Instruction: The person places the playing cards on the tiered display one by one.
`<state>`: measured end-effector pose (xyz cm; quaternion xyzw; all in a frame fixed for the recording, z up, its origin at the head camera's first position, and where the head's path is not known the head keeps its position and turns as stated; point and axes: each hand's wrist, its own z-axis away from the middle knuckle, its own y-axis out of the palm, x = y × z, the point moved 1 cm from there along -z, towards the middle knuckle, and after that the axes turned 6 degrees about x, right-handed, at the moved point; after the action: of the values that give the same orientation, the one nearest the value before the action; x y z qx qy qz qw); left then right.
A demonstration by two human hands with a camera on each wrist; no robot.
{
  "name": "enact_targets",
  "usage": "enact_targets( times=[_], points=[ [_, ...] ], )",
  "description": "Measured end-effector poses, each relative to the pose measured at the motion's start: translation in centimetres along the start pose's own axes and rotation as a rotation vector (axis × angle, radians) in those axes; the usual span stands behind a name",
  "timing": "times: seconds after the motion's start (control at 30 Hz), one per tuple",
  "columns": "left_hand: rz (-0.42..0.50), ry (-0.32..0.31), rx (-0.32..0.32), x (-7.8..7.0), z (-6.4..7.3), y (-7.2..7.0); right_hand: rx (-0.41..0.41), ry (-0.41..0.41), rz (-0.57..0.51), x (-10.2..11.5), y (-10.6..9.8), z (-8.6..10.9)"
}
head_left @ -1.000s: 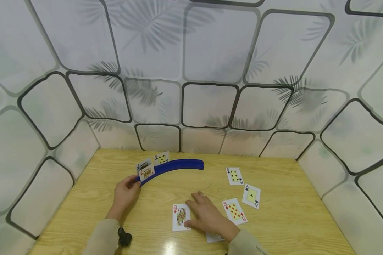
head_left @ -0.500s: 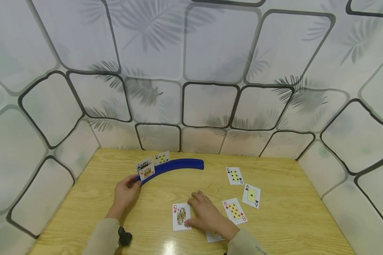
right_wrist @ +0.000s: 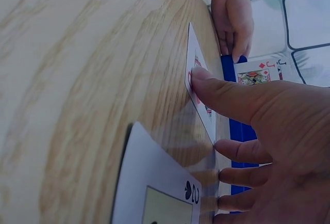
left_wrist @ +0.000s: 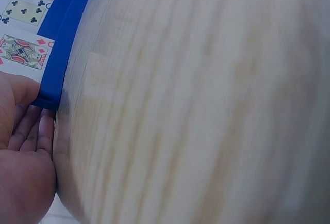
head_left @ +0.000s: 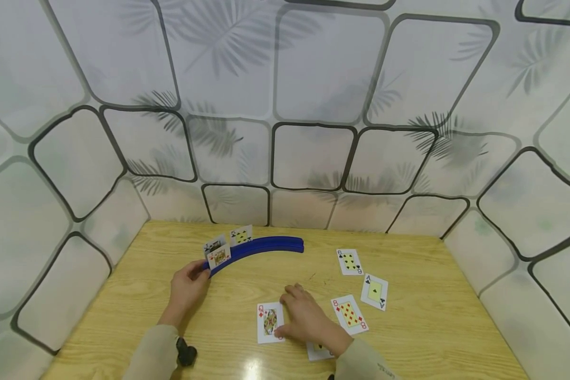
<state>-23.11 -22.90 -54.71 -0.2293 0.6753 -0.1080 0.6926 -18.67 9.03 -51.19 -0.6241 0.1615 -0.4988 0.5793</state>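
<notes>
At the left of the table, my left hand (head_left: 188,287) grips the near end of a curved blue card holder (head_left: 271,244), thumb on one side and fingers beneath. Upright in the holder stand a jack of diamonds (head_left: 219,257), another jack (head_left: 211,245) behind it, and a card of clubs (head_left: 240,236). In the middle, my right hand (head_left: 309,318) rests over a queen of diamonds (head_left: 267,316) lying face up. The right thumb (right_wrist: 216,84) touches the card's face, and the index fingertip is at its corner. The other fingers are extended and spread.
A six of spades (head_left: 349,262), an ace of clubs (head_left: 374,291) and an eight of diamonds (head_left: 349,314) lie face up at the right. The two of spades (right_wrist: 149,157) is partly under my right wrist. Patterned walls (head_left: 299,208) rise behind the table.
The right hand has shifted very slightly at the queen of diamonds. The left hand, the holder and the cards stay where they were.
</notes>
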Motion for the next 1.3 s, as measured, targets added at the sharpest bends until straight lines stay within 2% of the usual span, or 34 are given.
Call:
enact_targets(
  times=[0.2,0.33,0.53,0.87,1.17,1.3],
  points=[
    [-0.011,0.008,-0.028,0.2,-0.1,0.2,-0.006,0.016,-0.031,-0.1,0.2,-0.2],
    [-0.004,0.007,-0.022,0.2,-0.1,0.2,-0.026,0.017,-0.070,-0.1,0.3,-0.2],
    [0.008,-0.009,0.000,0.3,-0.1,0.1,-0.081,0.028,-0.097,0.2,0.4,-0.2],
    [0.018,-0.016,-0.002,0.5,-0.3,0.2,-0.166,0.069,-0.178,0.6,0.8,-0.5],
    [0.006,0.014,-0.022,0.2,-0.1,0.1,-0.230,-0.010,-0.308,0.3,0.6,-0.8],
    [-0.004,0.009,-0.021,0.1,0.0,0.1,-0.227,-0.034,-0.388,0.0,0.3,-1.2]
  ],
)
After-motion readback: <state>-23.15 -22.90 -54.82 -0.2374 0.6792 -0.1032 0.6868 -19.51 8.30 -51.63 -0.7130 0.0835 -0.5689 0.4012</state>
